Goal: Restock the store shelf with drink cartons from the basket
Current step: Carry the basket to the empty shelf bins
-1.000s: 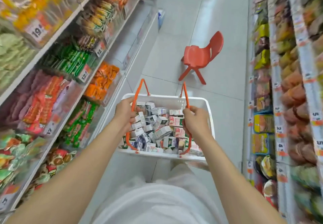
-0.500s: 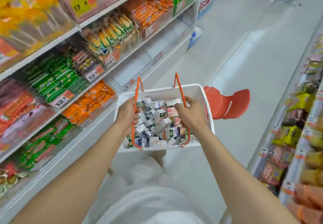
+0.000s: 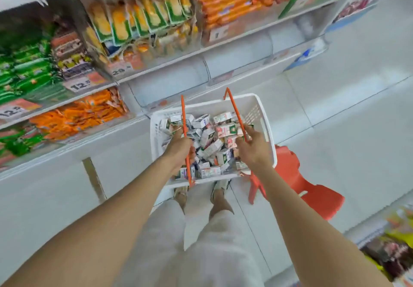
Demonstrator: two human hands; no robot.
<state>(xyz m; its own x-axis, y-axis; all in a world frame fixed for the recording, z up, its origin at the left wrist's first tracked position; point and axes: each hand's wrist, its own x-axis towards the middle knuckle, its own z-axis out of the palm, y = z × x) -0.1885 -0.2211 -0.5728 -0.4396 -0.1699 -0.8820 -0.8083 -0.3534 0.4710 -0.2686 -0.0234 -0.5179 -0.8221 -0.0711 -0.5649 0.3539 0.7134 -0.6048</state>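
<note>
One basket [image 3: 260, 110] of uncountably many drink cartons [image 3: 226, 129] is being carried between the hands, its two orange handles [image 3: 232, 107] being gripped by left hand [image 3: 180, 148] and right hand [image 3: 253, 151]

I hold the white plastic basket [image 3: 257, 107] up by its two thin orange handles [image 3: 233, 110], one in my left hand [image 3: 178, 150] and one in my right hand [image 3: 253, 150]. It hangs near the white store shelf [image 3: 234, 63]. Small rectangular drink cartons [image 3: 209, 139], white with green and pink print, lie jumbled inside.
</note>
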